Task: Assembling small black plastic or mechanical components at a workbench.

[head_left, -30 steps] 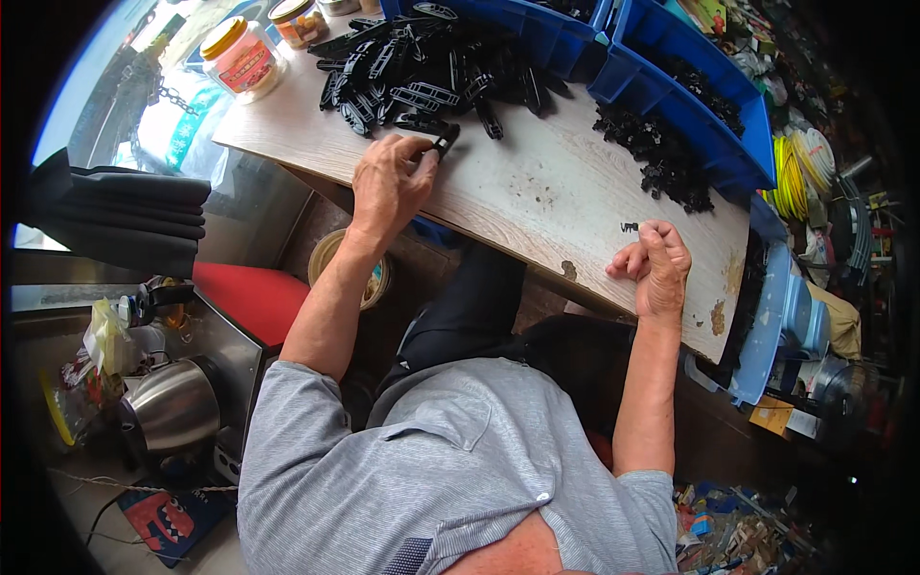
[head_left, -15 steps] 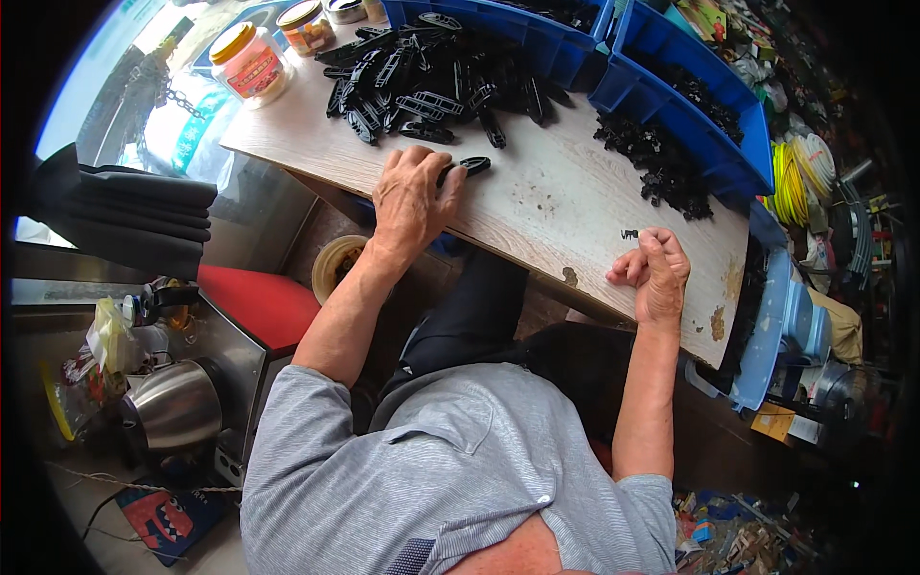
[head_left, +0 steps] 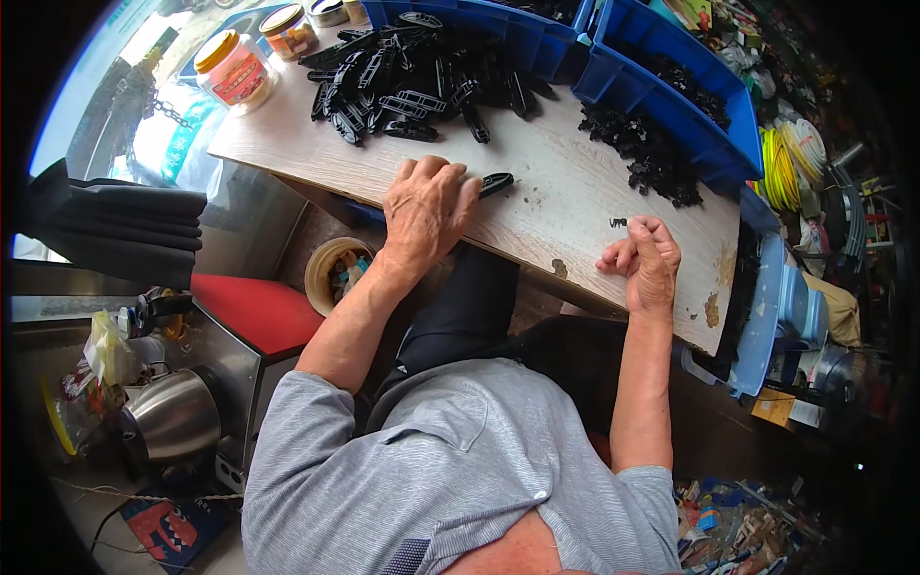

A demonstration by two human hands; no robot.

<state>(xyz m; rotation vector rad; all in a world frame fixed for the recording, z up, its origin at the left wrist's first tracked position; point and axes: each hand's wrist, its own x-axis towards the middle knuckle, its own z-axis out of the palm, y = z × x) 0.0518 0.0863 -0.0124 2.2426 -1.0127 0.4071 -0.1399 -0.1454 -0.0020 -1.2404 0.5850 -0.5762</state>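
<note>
My left hand (head_left: 428,209) lies palm down on the wooden table (head_left: 565,206) and grips a long black plastic part (head_left: 496,181) that sticks out past my fingers to the right. Behind it sits a heap of similar long black parts (head_left: 412,72). My right hand (head_left: 647,259) rests near the table's front edge, curled into a fist; what is inside it is hidden. A tiny black piece (head_left: 618,222) lies just left of that fist. A pile of small black pieces (head_left: 644,151) spreads further back.
Two blue bins (head_left: 671,91) stand along the table's back edge. Jars with lids (head_left: 235,69) sit at the back left corner. A metal kettle (head_left: 172,414), a red stool (head_left: 254,311) and a round container (head_left: 337,273) are below on the left. Yellow coiled cable (head_left: 786,168) lies right.
My left hand drew back from the heap of long parts toward the table's front, bringing one black part with it. My right fist stayed put.
</note>
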